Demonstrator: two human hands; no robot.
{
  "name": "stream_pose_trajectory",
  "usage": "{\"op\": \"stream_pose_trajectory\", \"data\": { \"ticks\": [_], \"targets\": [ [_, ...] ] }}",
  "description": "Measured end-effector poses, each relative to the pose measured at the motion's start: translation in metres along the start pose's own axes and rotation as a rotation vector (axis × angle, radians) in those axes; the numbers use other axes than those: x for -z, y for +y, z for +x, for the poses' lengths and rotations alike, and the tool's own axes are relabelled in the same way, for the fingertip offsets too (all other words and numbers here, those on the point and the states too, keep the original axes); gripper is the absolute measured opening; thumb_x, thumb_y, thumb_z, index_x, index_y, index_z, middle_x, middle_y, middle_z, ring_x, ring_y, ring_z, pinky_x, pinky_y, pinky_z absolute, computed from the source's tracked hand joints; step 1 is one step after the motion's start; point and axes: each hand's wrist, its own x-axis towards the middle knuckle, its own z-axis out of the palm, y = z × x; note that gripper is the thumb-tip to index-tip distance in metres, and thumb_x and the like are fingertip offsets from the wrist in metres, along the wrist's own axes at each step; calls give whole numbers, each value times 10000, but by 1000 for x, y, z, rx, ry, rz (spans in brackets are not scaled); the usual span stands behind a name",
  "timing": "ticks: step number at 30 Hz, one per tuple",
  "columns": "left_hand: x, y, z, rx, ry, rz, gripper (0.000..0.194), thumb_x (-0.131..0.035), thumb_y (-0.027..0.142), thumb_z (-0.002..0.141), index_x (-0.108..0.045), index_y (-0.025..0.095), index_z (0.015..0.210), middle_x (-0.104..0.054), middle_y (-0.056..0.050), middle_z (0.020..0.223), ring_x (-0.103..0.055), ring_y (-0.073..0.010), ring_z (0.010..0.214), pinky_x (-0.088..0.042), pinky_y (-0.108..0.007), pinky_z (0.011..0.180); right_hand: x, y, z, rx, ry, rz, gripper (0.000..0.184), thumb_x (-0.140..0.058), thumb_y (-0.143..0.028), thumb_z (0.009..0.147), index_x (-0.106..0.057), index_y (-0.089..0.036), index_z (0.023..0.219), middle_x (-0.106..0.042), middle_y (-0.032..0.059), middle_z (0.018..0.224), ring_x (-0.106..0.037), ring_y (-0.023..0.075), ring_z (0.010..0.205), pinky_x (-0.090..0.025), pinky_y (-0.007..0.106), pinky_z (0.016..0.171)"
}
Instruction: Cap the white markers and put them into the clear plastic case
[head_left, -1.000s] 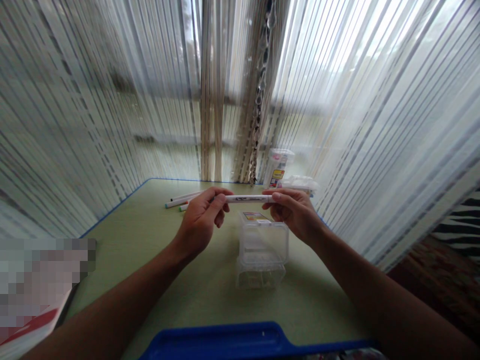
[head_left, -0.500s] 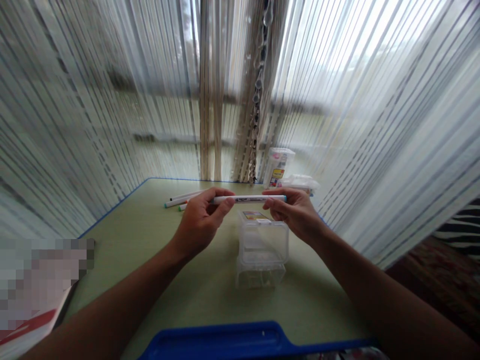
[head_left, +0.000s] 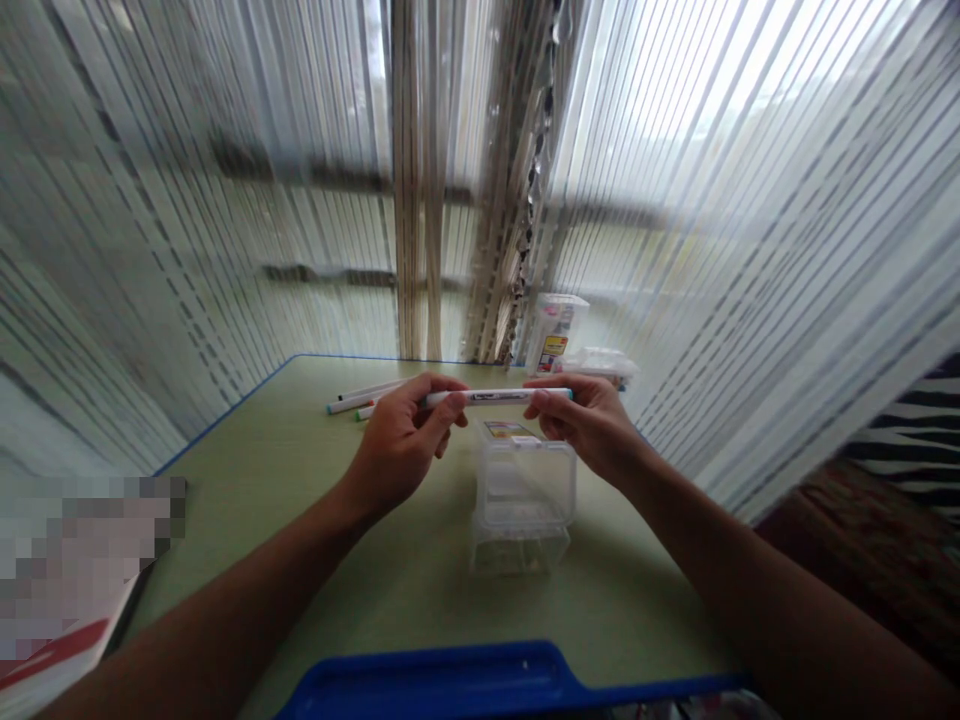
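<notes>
A white marker (head_left: 496,398) with a teal end and dark printing on its barrel is held level above the table. My left hand (head_left: 409,430) pinches its left part between thumb and fingers. Its right end is gripped by my right hand (head_left: 581,415), thumb in front. Just below the marker stands a clear plastic box (head_left: 525,485) with its lid open and a label on it. Several white markers (head_left: 352,403) with coloured ends lie beyond my left hand, partly hidden by it.
The pale green table (head_left: 247,520) has a blue edge and a blue tray (head_left: 442,675) at the front. Two clear packages (head_left: 556,335) stand and lie at the back right. A book-like item (head_left: 82,610), partly pixelated, lies at the left. String curtains (head_left: 330,230) hang behind.
Both hands keep their hold on the marker, and its printing shows slightly differently, as if turned a little. The left hand's lower fingers show more. The curtain strands have swung slightly.
</notes>
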Motion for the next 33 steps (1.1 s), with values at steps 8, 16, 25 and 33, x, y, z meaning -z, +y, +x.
{"op": "stream_pose_trajectory", "data": {
  "ticks": [8,16,25,33],
  "targets": [
    [1,-1,-1,20,2,-66,232,-621,357,895,-643,136,964,-600,5,686,-511,-83,473,-404,-209,434,-2,-2,-1,-13,10,24,157,-794,-296,756,-787,-166,845,-737,47,665,-503,63,417,-387,212,400],
    [1,-2,0,43,6,-148,221,-595,330,893,-660,127,950,-598,-4,681,-518,-91,471,-405,-225,440,-2,-3,-1,-23,1,30,168,-771,-306,766,-788,-160,847,-744,57,673,-506,68,417,-386,216,405],
    [1,-1,0,87,48,-265,250,-576,327,885,-660,105,962,-596,-17,662,-517,-103,467,-401,-237,439,-4,-4,-3,-26,8,67,213,-692,-277,771,-779,-136,905,-757,83,711,-532,94,442,-395,232,413],
    [1,1,-2,100,73,-297,264,-551,321,894,-664,98,978,-617,-33,664,-525,-112,469,-416,-246,437,-2,-6,-3,-31,-15,99,272,-591,-253,751,-787,-126,890,-766,103,722,-537,110,442,-400,245,419]
  ]
}}
